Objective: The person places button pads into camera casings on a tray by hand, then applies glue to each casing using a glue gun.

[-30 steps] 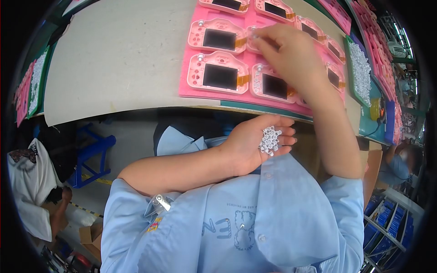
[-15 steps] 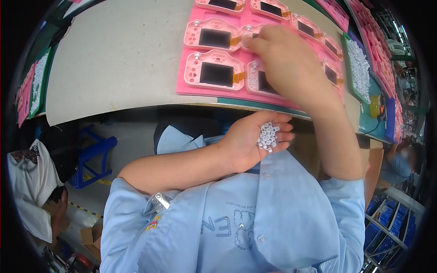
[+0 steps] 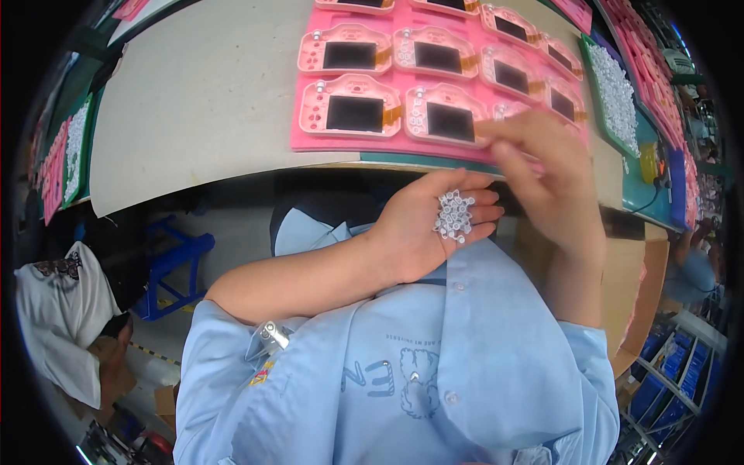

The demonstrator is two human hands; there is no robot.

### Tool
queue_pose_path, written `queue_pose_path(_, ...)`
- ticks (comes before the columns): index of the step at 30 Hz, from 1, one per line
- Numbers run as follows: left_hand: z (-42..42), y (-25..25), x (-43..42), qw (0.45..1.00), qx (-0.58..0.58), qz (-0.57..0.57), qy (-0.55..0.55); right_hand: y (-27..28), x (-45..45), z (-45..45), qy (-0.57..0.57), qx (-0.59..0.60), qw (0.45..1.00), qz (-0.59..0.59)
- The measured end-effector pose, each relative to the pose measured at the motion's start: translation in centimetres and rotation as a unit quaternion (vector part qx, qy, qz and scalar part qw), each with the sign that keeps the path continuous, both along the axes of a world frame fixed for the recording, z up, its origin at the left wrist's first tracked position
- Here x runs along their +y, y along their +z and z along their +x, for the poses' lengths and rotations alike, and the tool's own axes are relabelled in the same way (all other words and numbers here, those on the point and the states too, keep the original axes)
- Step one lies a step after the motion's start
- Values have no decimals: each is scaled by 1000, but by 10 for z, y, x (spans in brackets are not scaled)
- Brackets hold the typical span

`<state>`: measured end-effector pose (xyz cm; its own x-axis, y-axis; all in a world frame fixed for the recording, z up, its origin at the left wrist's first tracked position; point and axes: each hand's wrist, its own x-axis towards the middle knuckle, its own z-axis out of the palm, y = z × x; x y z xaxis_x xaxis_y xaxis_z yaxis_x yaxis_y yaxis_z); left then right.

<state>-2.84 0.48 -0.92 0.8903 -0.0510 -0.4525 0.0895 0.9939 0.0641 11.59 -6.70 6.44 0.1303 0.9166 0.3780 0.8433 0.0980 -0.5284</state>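
Observation:
My left hand (image 3: 422,225) lies palm up below the table edge, cupping a small pile of clear plastic buttons (image 3: 453,215). Its fingers are stretched out and slightly curled around the pile. Over the front edge of the pink foam tray is my right hand (image 3: 554,174), thumb and index finger apart, with nothing visible between them. It partly covers one pink game console shell (image 3: 508,110). Beside its fingertips sits another pink console shell (image 3: 448,115) with a dark screen, an orange flex cable and clear buttons at its left. The front-left shell (image 3: 353,106) shows red spots at its button places.
Several more shells lie in rows on the pink foam tray (image 3: 333,144). A green tray of clear pieces (image 3: 616,97) stands at the right, near a yellow tape roll (image 3: 649,163). Another such tray (image 3: 75,155) is far left. A blue stool (image 3: 174,267) and a seated person (image 3: 66,318) are at left.
My right hand has moved down and right, from a middle-row shell to the tray's front edge. That shell, uncovered, shows clear buttons. My left hand still holds its pile.

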Motion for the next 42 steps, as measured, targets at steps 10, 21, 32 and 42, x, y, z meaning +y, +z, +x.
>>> queue_pose_path(10, 7, 0, -4, 999, -34, -31, -5, -7, -54, -15, -16, 13, 994, -103)
queue_pose_path(21, 4, 3, -4, 999, -32, -22, -2, -21, -42, -34, -7, -61, 995, -77)
queue_pose_path(32, 4, -1, -1, 994, -73, -78, 12, -21, -38, -26, -15, -52, 997, -63)
queue_pose_path(42, 3, -9, -1, 996, -33, -80, 21, -17, -34, -27, -10, -69, 993, -96)
